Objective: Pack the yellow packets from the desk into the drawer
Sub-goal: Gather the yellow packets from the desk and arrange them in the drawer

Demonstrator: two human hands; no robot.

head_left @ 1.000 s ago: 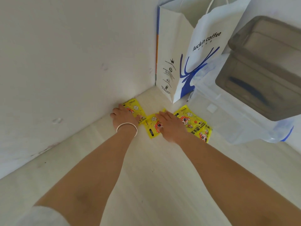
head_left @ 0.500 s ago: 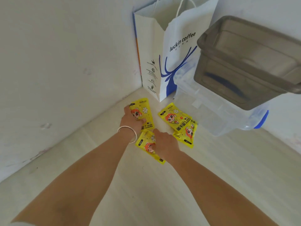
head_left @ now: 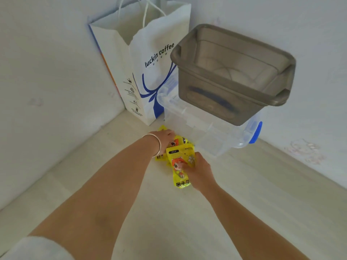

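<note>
While both hands point(head_left: 165, 136) point(head_left: 199, 169) clutch yellow packets point(head_left: 180, 166), pale desk point(head_left: 187, 222), white corner walls point(head_left: 47, 72)

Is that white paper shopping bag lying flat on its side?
No, the white paper bag stands upright in the corner, its handles up, beside the clear plastic box.

White walls point(head_left: 47, 72) meet pale wooden surface point(head_left: 169, 222).

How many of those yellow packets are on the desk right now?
3 that I can make out, bunched together: one front packet under the right hand, one under the left hand, one edge by the wrist. More may be hidden underneath.
</note>
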